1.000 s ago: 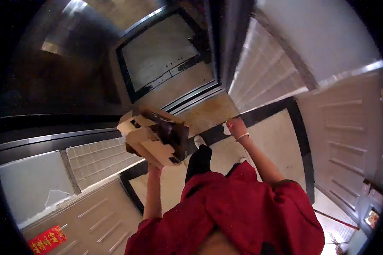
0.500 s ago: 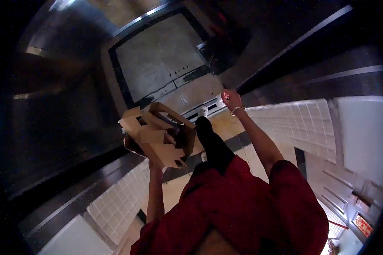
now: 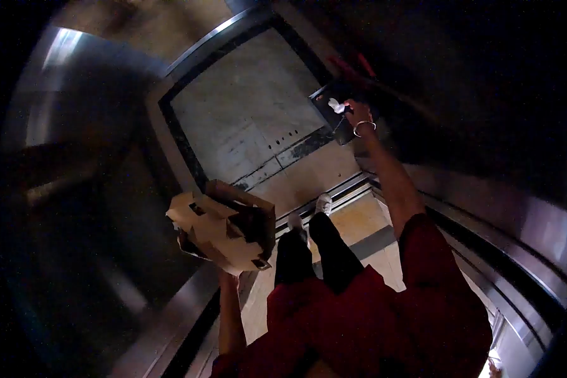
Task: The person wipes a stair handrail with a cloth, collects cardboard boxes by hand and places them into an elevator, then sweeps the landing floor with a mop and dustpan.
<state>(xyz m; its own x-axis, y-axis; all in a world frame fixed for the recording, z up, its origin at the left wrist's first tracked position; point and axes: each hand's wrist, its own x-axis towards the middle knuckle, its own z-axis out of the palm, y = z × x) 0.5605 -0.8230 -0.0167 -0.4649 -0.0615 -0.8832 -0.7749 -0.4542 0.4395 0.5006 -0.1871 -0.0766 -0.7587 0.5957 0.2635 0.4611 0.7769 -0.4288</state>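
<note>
The carton [image 3: 217,239] is showing matt brown cardboard. The wad [image 3: 336,106] is looking soft and crumpled, its material staying unclear. The shirt [image 3: 359,315] is appearing as matt cloth; the left wall [image 3: 63,94] is gleaming like smooth metal, the sill [image 3: 346,189] likewise.

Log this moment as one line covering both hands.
left hand: carrying open cardboard box, fingers hidden | right hand: holding crumpled white item over dark boxy object, contact unclear | shoes: at metal sill
</note>
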